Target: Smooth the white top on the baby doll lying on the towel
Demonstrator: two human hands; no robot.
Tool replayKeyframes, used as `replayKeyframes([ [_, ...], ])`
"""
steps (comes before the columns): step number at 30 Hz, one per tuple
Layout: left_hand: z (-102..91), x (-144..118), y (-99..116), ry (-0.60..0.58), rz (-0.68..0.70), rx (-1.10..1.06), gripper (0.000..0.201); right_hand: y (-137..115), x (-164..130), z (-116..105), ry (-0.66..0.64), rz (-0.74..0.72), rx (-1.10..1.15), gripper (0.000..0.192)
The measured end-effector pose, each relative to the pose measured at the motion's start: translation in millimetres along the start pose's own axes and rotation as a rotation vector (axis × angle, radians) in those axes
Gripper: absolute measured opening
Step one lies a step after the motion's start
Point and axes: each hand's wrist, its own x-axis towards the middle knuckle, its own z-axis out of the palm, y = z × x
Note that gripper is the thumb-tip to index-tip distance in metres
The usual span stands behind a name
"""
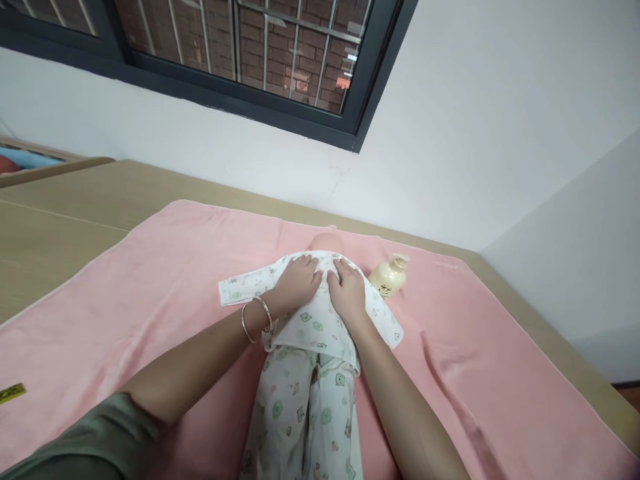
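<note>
1. Both hands lie palm down, fingers spread and flat, on the chest of a baby doll (324, 241); neither grips anything.
2. Left hand (299, 281) rests on the doll's upper body over the white printed top (315, 320), with two thin bangles (256, 319) round its wrist and a grey-green sleeve (95, 440) further back on the arm.
3. Right hand (349, 290) lies just beside it, fingertips near the collar, its forearm bare.
4. Lying on its back, the doll has its head pointing away from the person; only the top of the pinkish head shows beyond the collar.
5. One sleeve of the top stretches out flat to the left, another slants down to the right.
6. Matching printed trousers (300, 413) cover the legs, which run toward the lower edge of the view.
7. Under the doll a pink towel (150, 293) is spread over the wooden tabletop (60, 227).
8. On the towel, near the doll's head on the right, a cream pump bottle (389, 277) lies tilted, apart from the right hand.
9. Behind the tabletop stands a white wall with a dark-framed window (240, 53).
</note>
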Motion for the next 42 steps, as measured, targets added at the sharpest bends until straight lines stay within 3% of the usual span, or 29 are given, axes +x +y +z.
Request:
replayKeyframes([
  [7,-8.4,3.8,-5.8,0.0,0.072,-0.005,0.044,-10.4,-5.7,4.9,-0.003,0.065,-0.04,0.051],
  [10,-10.4,-3.6,3.8,-0.002,0.057,0.097,0.045,-11.2,-5.2,4.7,-0.06,0.092,-0.056,0.055],
  [15,-7.5,-22.1,24.1,-0.015,0.167,0.31,0.04,1.2,4.4,2.4,-0.152,0.038,-0.024,0.058],
  [18,-3.1,-20.8,21.9,0.005,0.129,0.242,0.04,0.8,5.2,-0.7,-0.171,0.048,-0.076,0.059],
  [25,-0.2,0.8,0.7,-0.002,-0.101,-0.066,0.048,-28.6,-19.7,-15.1,-0.318,-0.012,-0.175,0.058],
  [29,6.0,-8.9,11.4,0.052,-0.085,0.027,0.05,-21.2,-13.7,-16.8,-0.325,-0.075,-0.117,0.057],
  [36,14.9,-23.7,24.2,0.071,0.031,0.053,0.05,11.3,10.7,-7.9,-0.24,-0.034,-0.051,0.056],
  [42,-1.0,-5.9,7.8,-0.029,-0.055,-0.042,0.054,-4.0,0.9,-11.5,-0.235,-0.049,-0.148,0.055],
])
